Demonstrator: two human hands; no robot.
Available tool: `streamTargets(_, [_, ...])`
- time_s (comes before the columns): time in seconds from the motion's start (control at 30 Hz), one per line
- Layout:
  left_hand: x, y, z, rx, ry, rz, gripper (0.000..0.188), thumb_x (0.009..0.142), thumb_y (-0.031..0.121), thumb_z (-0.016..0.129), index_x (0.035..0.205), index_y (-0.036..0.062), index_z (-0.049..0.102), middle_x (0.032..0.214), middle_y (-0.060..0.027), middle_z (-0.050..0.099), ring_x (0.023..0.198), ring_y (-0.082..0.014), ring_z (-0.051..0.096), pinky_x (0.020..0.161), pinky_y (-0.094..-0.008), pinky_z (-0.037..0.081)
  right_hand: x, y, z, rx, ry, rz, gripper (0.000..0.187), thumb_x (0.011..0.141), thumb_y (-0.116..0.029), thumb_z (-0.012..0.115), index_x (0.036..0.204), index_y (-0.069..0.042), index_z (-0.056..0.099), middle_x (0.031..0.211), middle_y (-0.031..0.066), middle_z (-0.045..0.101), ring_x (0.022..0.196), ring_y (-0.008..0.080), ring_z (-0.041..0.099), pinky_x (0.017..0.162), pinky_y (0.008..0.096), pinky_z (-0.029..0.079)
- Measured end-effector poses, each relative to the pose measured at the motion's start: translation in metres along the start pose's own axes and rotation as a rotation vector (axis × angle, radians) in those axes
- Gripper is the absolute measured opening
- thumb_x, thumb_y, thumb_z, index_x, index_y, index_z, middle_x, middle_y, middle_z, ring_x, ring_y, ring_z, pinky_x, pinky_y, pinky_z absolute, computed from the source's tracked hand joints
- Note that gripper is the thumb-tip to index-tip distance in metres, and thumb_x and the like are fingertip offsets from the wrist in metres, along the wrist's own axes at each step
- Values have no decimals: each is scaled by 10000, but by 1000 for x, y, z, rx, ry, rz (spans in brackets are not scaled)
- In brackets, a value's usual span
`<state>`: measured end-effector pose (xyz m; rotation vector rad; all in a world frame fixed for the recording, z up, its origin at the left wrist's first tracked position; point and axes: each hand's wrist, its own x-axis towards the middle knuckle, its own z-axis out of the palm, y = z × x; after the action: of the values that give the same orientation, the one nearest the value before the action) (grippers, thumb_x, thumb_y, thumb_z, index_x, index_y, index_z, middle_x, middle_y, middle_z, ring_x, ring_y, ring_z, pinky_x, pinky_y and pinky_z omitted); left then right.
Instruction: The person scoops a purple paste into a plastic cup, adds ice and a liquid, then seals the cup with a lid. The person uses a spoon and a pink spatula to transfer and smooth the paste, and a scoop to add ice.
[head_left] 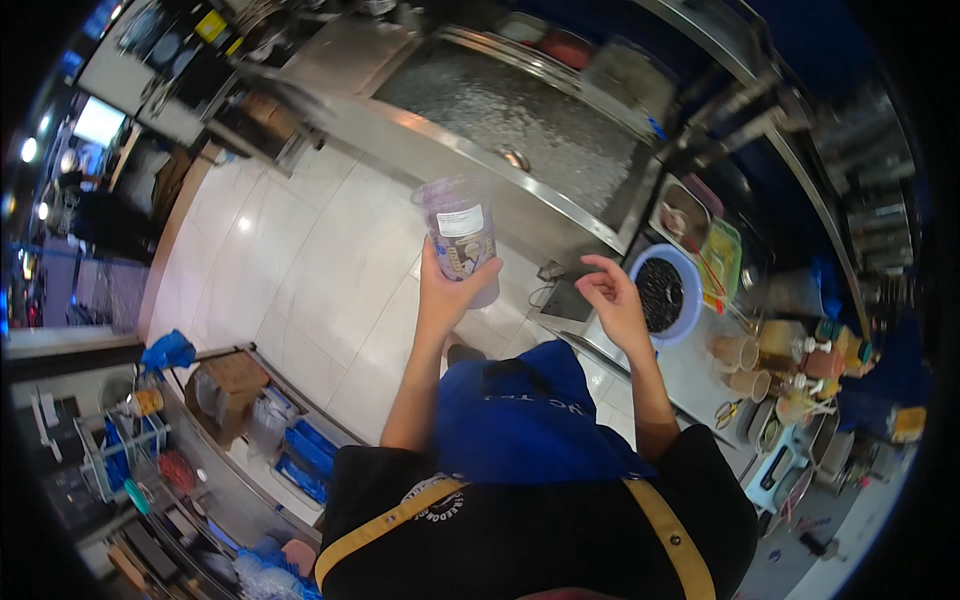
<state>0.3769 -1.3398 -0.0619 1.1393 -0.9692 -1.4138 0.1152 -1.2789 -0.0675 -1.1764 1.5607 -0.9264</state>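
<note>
My left hand (455, 280) is wrapped round a tall see-through plastic cup (462, 238) with a white label and printed patterns. It holds the cup up over the tiled floor, in front of the metal counter. My right hand (618, 300) hangs in the air with its fingers loosely bent and apart, and I see nothing in it. Just to its right stands a pale purple bowl (692, 325) of dark, glossy contents (660, 296).
Ahead is a metal ice bin (430, 118) full of ice. The right counter carries a metal pan (683, 215), a yellow-green container (722, 255), brown cups (735, 352), pump bottles (785, 340) and scissors (726, 413). Shelves with a cardboard box (232, 380) stand at the lower left.
</note>
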Motion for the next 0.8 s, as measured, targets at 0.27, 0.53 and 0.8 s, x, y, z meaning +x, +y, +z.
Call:
streamTargets(0.27, [49,22,-118,-15,164,82,678,734,102,856,1282,24,465,1115,-104,642,979,-178,655,846,-326,542,131,4,75,-85,-85,-69,357,950,-154,586,1304,-114,603,968,45,706,806,96,624,701,228,467])
streamTargets(0.53, [141,7,-177,-13,330,102,655,764,155,878,1278,14,496,1129,-83,640,979,-166,642,856,-317,531,380,128,78,87,54,475,379,953,-345,578,1236,-97,628,999,108,710,720,149,634,571,308,474])
streamTargets(0.8, [309,20,-187,145,350,152,733,723,194,910,1292,-28,504,1175,-111,640,1057,-194,629,934,-334,499,507,369,99,-990,-233,609,823,913,-704,442,1028,72,690,989,228,700,951,357,693,787,466,537])
